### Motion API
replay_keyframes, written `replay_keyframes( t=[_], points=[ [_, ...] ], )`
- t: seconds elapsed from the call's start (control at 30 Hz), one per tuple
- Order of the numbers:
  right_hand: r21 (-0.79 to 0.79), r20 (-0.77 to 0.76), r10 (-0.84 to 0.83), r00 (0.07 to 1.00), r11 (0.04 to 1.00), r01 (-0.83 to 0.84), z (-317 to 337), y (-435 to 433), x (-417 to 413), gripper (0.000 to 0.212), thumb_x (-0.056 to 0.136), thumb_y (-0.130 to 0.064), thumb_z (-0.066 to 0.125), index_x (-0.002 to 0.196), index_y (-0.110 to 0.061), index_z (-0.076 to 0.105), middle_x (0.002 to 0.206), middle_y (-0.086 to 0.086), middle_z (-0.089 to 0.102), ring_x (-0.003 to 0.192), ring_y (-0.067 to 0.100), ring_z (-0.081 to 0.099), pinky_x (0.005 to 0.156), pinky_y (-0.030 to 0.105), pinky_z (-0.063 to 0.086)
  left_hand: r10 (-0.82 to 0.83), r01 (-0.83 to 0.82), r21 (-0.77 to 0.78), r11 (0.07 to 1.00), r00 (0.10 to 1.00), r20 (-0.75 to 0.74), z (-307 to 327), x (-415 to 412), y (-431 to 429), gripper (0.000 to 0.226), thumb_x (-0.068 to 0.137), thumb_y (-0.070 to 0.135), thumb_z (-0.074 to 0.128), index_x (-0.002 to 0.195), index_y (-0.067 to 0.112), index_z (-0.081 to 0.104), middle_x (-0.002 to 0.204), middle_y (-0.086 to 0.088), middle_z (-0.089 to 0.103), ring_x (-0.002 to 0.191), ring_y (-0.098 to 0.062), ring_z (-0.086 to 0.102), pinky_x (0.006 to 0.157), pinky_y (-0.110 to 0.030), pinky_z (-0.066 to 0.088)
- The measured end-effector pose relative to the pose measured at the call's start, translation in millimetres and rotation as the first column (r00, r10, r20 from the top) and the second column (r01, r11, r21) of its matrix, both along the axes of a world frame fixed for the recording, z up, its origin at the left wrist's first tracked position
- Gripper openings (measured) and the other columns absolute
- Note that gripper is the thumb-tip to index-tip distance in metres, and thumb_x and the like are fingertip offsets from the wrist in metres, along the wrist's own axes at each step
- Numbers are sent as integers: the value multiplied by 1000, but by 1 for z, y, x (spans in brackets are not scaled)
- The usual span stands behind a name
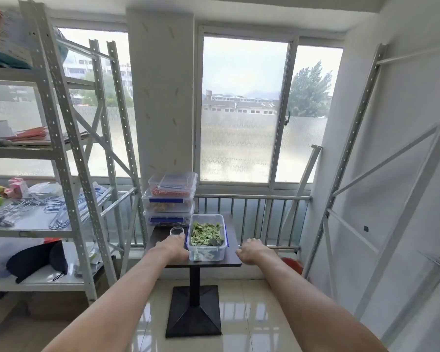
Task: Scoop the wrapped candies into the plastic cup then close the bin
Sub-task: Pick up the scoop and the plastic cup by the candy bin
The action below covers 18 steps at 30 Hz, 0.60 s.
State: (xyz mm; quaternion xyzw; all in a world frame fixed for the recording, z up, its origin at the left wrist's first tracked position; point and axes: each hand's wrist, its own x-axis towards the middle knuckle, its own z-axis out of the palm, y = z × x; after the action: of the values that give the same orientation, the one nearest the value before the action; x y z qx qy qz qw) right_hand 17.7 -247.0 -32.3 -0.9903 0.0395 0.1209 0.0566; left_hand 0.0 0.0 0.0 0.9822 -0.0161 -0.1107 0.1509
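Observation:
An open clear plastic bin point(206, 252) with blue side latches stands on a small dark table point(229, 260). It holds several green wrapped candies point(205, 233). A small clear plastic cup point(177, 230) stands just left of the bin. My left hand point(174, 247) rests over the table between the cup and the bin's left wall, touching or nearly touching the bin. My right hand point(252, 251) hovers past the table's right edge, apart from the bin, its fingers curled and holding nothing. No lid for the bin shows.
Three stacked lidded clear boxes point(169, 199) stand behind the cup. A white metal shelf rack point(69, 158) with hangers and clutter stands at the left, another rack frame point(351, 153) at the right. A railing and window lie behind the table. A red object point(294, 264) sits on the floor.

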Motion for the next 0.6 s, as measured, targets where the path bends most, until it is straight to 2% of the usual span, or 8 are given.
replay_keyframes(
  t=[0.13, 0.3, 0.5, 0.6],
  points=[
    [52, -15, -87, 996, 995, 88, -4, 11, 35, 58, 105, -40, 37, 152, -6, 38, 159, 16, 32, 147, 31, 28, 120, 44, 25, 0, -1, -33, 999, 1000, -23, -9, 37, 10, 69, 84, 38, 50, 147, 16, 35, 146, -8, 48, 132, -27, 48, 111, -43, 35],
    [64, -21, -116, 993, 991, 117, 11, 34, 82, 50, 103, -36, 40, 143, -7, 50, 145, 13, 50, 130, 28, 50, 105, 38, 43, 3, -7, -70, 998, 998, -61, -30, 109, 31, 64, 79, 33, 49, 141, 19, 39, 130, -7, 57, 115, -27, 57, 98, -38, 46],
    [7, -74, -71, 995, 997, 72, 2, 55, 131, 46, 102, -27, 30, 128, -1, 58, 136, 17, 56, 120, 32, 54, 85, 36, 42, -69, 56, -132, 990, 992, -101, -51, 155, 53, 39, 86, 35, 48, 120, 16, 49, 129, -9, 58, 114, -26, 56, 89, -31, 42],
    [-17, -82, -72, 994, 997, 71, -5, 67, 146, 48, 104, -31, 30, 133, -3, 56, 138, 17, 55, 122, 32, 53, 93, 37, 44, -67, 47, -150, 987, 990, -126, -62, 172, 63, 45, 85, 38, 47, 124, 17, 49, 129, -8, 58, 116, -26, 56, 89, -30, 41]
  ],
)
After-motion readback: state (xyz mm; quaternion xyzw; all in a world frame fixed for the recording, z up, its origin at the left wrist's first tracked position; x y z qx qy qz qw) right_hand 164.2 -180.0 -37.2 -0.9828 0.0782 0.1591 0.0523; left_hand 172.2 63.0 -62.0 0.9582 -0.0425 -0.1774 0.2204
